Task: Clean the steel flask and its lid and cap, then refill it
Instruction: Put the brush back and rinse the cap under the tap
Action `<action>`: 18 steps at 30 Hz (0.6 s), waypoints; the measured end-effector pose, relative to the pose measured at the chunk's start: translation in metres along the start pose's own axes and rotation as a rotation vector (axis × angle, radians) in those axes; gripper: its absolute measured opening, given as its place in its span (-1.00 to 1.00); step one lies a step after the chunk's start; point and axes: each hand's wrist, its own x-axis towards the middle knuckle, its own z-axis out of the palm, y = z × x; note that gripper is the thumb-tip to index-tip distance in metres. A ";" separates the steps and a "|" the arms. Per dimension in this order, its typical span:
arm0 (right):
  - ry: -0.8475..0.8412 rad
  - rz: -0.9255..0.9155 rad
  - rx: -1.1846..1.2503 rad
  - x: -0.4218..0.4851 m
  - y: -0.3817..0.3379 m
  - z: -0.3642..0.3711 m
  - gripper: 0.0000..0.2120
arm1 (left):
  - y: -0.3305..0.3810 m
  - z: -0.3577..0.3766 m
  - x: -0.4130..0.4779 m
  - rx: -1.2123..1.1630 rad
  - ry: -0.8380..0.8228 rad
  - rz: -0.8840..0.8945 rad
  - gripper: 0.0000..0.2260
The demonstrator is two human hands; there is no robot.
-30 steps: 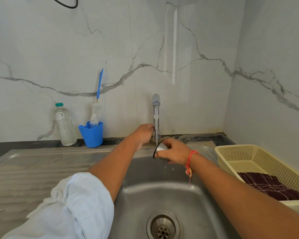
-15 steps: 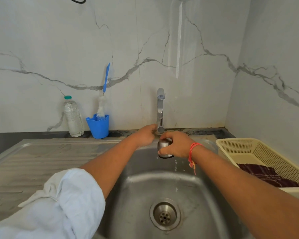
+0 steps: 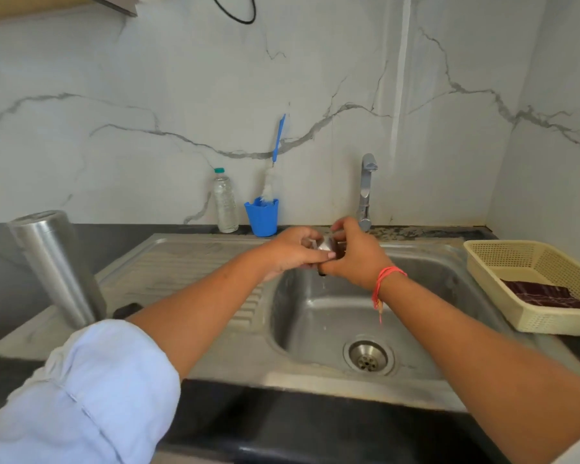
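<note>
The small steel cap [image 3: 326,245] is held between both hands over the back left of the sink basin [image 3: 318,316]. My left hand [image 3: 290,251] grips it from the left with the thumb laid across its front. My right hand [image 3: 355,252] curls round it from the right, and most of the cap is hidden by the fingers. Water drips from under the hands. The tall steel flask [image 3: 56,266] stands on the draining board at the left, beside a small dark piece [image 3: 128,310]. The tap [image 3: 366,192] rises just behind my hands.
A clear plastic bottle [image 3: 225,202] and a blue cup [image 3: 262,216] holding a blue-handled bottle brush [image 3: 275,155] stand against the marble wall. A cream plastic basket [image 3: 503,272] with a dark cloth [image 3: 546,294] sits right of the sink. The drain [image 3: 368,357] lies at the basin's bottom.
My left hand has left the tap and joined my right hand on the cap. Both hands have come away from under the spout. The view has swung left, bringing the flask into sight.
</note>
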 end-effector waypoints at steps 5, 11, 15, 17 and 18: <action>-0.193 -0.042 0.030 -0.021 -0.031 0.016 -0.20 | -0.010 -0.029 -0.058 0.128 0.138 -0.017 -0.52; -0.216 -0.098 -0.176 -0.036 -0.052 0.039 -0.53 | -0.046 -0.074 -0.123 0.356 0.228 -0.140 -0.44; -0.251 -0.098 -0.220 -0.042 -0.062 0.053 -0.60 | -0.069 -0.090 -0.156 0.443 0.229 -0.209 -0.42; -0.264 -0.092 -0.241 -0.044 -0.067 0.058 -0.60 | -0.078 -0.093 -0.164 0.472 0.241 -0.227 -0.40; -0.272 -0.089 -0.248 -0.045 -0.068 0.061 -0.59 | -0.081 -0.093 -0.167 0.485 0.245 -0.230 -0.40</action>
